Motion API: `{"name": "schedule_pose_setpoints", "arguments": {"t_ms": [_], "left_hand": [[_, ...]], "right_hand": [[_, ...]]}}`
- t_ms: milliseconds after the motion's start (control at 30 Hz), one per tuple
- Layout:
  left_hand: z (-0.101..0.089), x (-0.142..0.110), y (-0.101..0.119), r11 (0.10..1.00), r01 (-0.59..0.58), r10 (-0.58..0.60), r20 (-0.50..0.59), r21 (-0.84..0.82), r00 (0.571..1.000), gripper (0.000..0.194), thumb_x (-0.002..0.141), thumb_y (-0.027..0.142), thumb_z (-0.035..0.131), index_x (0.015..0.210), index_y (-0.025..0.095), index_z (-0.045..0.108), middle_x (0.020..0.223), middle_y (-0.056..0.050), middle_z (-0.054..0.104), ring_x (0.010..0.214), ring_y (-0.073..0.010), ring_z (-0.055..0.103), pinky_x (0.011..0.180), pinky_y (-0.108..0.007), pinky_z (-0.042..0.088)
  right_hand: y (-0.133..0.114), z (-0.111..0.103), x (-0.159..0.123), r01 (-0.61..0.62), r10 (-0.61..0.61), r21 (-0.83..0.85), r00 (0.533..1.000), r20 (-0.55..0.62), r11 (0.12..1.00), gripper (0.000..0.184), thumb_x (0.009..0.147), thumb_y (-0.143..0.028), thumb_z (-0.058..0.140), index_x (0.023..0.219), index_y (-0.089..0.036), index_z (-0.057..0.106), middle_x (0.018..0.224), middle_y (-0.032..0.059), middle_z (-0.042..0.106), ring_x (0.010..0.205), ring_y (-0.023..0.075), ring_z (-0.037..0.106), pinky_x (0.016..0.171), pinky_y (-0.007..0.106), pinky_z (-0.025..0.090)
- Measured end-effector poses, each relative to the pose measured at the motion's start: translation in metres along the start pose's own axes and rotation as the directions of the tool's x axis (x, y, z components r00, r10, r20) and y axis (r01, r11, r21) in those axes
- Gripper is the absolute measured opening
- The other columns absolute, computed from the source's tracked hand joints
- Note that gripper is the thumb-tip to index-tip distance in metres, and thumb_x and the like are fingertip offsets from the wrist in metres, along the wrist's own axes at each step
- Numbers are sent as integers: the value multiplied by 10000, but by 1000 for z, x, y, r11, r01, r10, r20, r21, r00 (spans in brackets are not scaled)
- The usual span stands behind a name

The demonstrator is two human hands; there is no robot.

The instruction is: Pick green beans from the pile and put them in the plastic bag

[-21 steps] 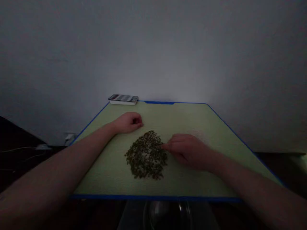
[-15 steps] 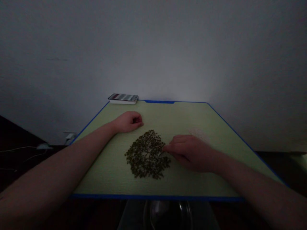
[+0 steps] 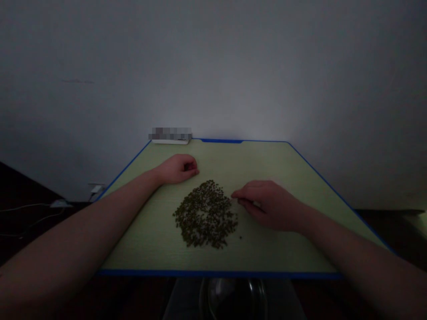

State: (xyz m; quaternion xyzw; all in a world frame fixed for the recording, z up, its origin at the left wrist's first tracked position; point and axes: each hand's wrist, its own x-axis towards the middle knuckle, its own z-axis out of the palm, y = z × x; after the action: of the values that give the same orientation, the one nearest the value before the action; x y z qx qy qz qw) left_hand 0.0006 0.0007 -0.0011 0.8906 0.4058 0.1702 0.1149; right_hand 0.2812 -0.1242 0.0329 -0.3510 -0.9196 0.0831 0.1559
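A loose, flat pile of small dark green-brown beans or seeds (image 3: 203, 218) lies on the light green tabletop (image 3: 147, 249). My right hand (image 3: 271, 204) is at the pile's upper right edge, its fingers closed toward a pinch. What they hold, if anything, is too dark and small to make out. Behind the pile, on the left, my left hand (image 3: 178, 169) rests on the table with its fingers curled in a loose fist, and nothing shows in it. One stray dark seed (image 3: 240, 237) lies apart, just right of the pile.
A white box-like object (image 3: 171, 142) with a blurred-out top stands at the table's far left corner. Blue edging (image 3: 220, 274) runs round the tabletop. Below the front edge is a shiny round vessel (image 3: 233, 298) at my lap. Cables and a plug (image 3: 96, 190) are at left by the wall.
My right hand has lifted slightly up and away from the pile's right side. A stray seed now shows there. The pale grains behind that hand are now hidden. My left hand stays put.
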Motion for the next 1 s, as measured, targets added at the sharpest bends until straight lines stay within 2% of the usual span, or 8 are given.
{"name": "schedule_pose_setpoints", "arguments": {"t_ms": [100,267,533,1000], "left_hand": [[-1,-1,2,1000,15,-15,0,-1,1000,273,770,410,529,731,146,587,598,10,521,548,-95,435,530,-230,321],[0,-2,0,1000,-1,1,-9,-6,1000,271,774,411,528,729,149,579,598,15,522,543,-88,440,525,-221,324],[0,-1,1,1000,-3,3,-16,14,1000,263,768,404,536,726,150,589,598,13,528,544,-92,446,526,-225,327],[0,-1,1,1000,-2,2,-13,-14,1000,267,767,408,535,723,150,588,590,15,525,536,-88,441,516,-224,325]], "right_hand": [[3,-7,-1,-94,94,34,996,12,995,298,802,-137,474,1018,-177,675,850,43,706,738,148,617,686,263,431],[10,-12,-3,-229,223,56,969,103,972,260,750,-136,490,941,-172,663,692,10,657,589,121,551,573,235,382],[9,-9,-1,-205,192,63,966,172,977,269,749,-130,478,941,-182,657,788,35,669,647,130,549,611,240,369],[5,-13,-3,-175,153,70,957,245,982,258,717,-112,472,887,-190,650,710,12,640,589,119,510,559,234,337]]}}
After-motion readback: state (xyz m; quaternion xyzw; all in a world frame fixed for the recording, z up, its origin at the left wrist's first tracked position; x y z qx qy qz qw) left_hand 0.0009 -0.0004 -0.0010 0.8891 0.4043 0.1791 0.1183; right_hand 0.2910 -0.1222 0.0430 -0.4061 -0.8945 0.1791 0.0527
